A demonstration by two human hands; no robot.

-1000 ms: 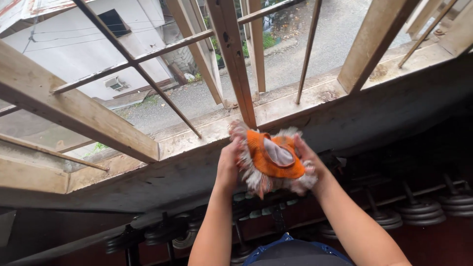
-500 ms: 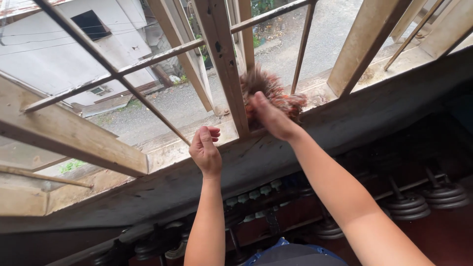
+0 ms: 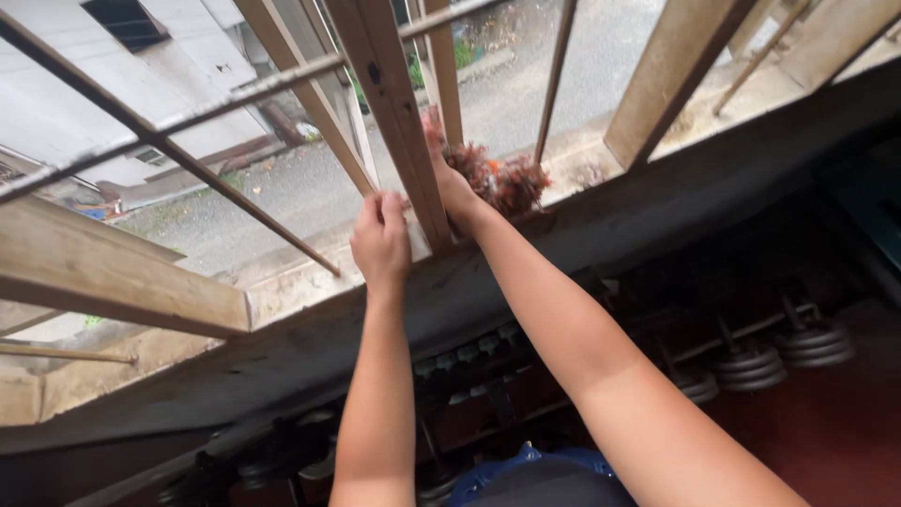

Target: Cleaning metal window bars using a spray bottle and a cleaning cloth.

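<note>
Right hand (image 3: 457, 192) is pushed out past the wooden post (image 3: 394, 113), fingers closed on a shaggy rust-coloured duster (image 3: 496, 176). Duster sits on the outer side of the window, against the post and just above the ledge (image 3: 572, 169), between the post and a thin metal bar (image 3: 554, 80). Left hand (image 3: 380, 239) is curled into a loose fist, knuckles touching the near side of the post base; cannot tell if it grips the wood or only rests there. Hands are apart, one each side of the post.

Progress, judged from this view: dusting of the frame is underway at the middle post. Ledge near the duster shows grit and debris, and the slanted beam (image 3: 122, 282) at left looks dusty too, so most of the frame seems left to wipe. Nothing shows which parts are already cleaned.

Below the sill (image 3: 282, 376) a dark rack holds weight plates (image 3: 812, 343). Street and a pale building (image 3: 141, 75) lie outside.
</note>
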